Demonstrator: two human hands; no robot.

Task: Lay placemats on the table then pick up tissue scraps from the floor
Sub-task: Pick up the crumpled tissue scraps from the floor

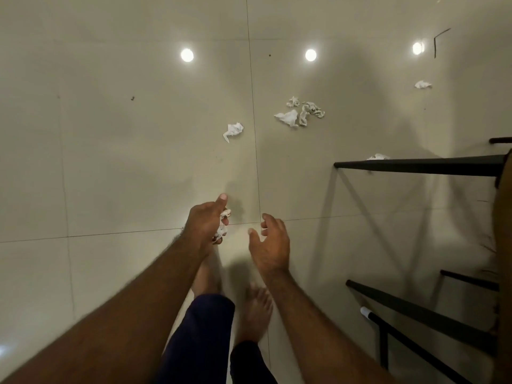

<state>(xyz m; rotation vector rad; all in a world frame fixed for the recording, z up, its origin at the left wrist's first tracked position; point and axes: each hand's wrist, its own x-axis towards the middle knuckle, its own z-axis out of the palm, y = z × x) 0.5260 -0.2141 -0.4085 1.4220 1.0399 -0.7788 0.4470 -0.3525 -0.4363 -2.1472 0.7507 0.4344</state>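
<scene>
White crumpled tissue scraps (288,117) lie scattered on floor (110,162), perhaps six.

The left forearm (124,314) and right forearm (313,328) are bare, with fine dark hair. The left hand (205,223) and right hand (270,245) are bare too. Dark navy trousers (199,336) cover the legs. The left foot (206,275) and right foot (256,311) are bare.

Left hand (206,223) and right hand (270,245) side by side, apart, over floor (110,162). Tissue wad (223,231) in left hand. Ahead on floor: single scrap (233,130); scrap cluster (300,110) to its right; lone scrap (422,84) farther right. Another scrap (377,156) just behind frame bar (421,164), right side.
</scene>
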